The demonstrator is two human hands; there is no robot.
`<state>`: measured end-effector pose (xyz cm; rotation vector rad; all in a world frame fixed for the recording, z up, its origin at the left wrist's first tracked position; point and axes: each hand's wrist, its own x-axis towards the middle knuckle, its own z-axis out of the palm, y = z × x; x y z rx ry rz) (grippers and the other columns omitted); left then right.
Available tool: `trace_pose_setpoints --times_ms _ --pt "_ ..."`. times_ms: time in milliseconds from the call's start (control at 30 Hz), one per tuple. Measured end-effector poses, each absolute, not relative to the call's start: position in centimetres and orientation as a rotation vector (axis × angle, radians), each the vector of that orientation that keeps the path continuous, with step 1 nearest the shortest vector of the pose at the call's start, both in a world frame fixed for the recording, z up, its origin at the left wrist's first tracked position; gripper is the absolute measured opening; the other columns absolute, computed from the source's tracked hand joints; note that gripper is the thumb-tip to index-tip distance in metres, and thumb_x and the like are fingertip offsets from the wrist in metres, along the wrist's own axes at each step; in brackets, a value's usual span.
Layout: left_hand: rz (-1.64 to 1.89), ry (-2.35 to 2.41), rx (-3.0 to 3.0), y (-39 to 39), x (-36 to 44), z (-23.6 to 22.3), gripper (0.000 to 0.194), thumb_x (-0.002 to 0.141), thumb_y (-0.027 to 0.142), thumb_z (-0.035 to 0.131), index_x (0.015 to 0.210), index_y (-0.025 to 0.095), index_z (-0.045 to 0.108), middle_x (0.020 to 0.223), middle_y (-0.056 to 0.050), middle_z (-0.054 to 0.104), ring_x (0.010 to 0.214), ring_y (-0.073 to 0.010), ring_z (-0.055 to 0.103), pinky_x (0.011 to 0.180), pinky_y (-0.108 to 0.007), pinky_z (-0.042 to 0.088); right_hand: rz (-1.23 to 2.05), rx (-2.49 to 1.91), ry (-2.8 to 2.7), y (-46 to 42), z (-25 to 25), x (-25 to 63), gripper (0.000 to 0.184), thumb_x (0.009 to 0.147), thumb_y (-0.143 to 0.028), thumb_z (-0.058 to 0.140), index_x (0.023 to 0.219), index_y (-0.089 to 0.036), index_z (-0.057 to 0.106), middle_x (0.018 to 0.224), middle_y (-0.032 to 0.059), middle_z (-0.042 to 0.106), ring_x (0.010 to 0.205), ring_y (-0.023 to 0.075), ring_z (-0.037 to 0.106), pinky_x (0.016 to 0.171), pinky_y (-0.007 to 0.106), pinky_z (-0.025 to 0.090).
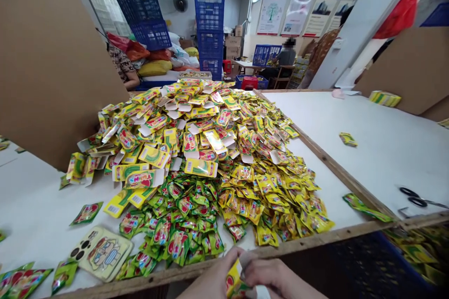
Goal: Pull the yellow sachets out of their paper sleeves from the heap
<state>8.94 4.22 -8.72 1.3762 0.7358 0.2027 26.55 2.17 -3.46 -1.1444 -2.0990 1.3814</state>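
At the table's near edge, my left hand (224, 268) grips a small yellow candy box (234, 276) with white end flaps. My right hand (268, 274) has its fingers curled against the open end of that box; whether a packet is inside them is hidden. Just beyond the hands lie a heap of green candy packets (178, 243) and, to its right, a heap of yellow candy packets (270, 196). Behind them rises a big pile of flat and opened yellow boxes (199, 167). To the left, a phone in a cartoon case (105, 252) rests near the edge.
A wooden strip (326, 159) divides the white table (379, 159). Scissors (419, 198) lie right, beside a long green packet strip (365, 206). A cardboard panel (52, 70) stands left. Below right is a blue crate (396, 261). Farther back are stacked crates (209, 32) and people.
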Motion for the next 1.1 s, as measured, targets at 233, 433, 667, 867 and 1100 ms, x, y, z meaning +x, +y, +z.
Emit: trace_pose_setpoints --times_ms 233,433,667,867,1100 --pt "0.401 1.109 1.902 6.8 8.3 -8.2 0.052 0.08 0.023 0.051 0.129 0.028 0.037 0.134 -0.006 0.043 0.124 -0.0233 0.037 0.106 -0.043 0.027 0.227 -1.821 -1.736 5.6 -2.6 38.5 0.02 0.078 -0.029 0.049 0.083 -0.018 0.064 0.086 0.0103 0.067 0.069 0.0222 0.063 0.064 0.033 0.052" --pt "0.58 1.561 2.175 9.9 8.4 -11.7 0.031 0.072 0.012 0.048 0.099 0.017 0.062 0.105 -0.013 0.057 0.11 -0.0335 0.044 0.096 -0.055 0.031 -0.149 -1.849 -2.054 8.8 -4.7 38.0 0.036 0.082 -0.021 0.043 0.115 -0.015 0.055 0.118 0.0161 0.057 0.11 0.0279 0.053 0.089 0.042 0.045" --pt "0.765 1.525 1.86 10.6 7.1 -11.3 0.017 0.083 0.026 0.046 0.087 0.022 0.062 0.094 -0.005 0.062 0.096 -0.0241 0.055 0.087 -0.042 0.041 0.307 -1.445 -2.625 8.8 -10.9 26.5 0.025 0.08 -0.017 0.049 0.101 -0.018 0.064 0.139 0.012 0.039 0.135 0.0296 0.015 0.108 0.05 0.017" --pt "0.94 1.52 1.367 10.5 5.1 -11.1 0.02 0.083 0.039 0.045 0.087 0.02 0.05 0.076 -0.002 0.062 0.071 -0.0189 0.06 0.062 -0.03 0.05 0.417 -1.606 -2.484 8.9 -10.8 27.1 0.039 0.075 -0.047 0.055 0.098 -0.017 0.065 0.14 0.0136 0.037 0.134 0.0348 0.011 0.107 0.056 0.009" --pt "0.954 1.344 0.913 10.1 5.7 -10.5 0.036 0.079 0.042 0.05 0.106 0.019 0.041 0.079 -0.001 0.062 0.058 -0.0159 0.064 0.046 -0.026 0.051 0.263 -1.694 -2.394 8.6 -12.0 23.7 0.03 0.074 -0.032 0.06 0.098 -0.014 0.064 0.137 0.0148 0.04 0.132 0.0389 0.014 0.107 0.057 0.004"
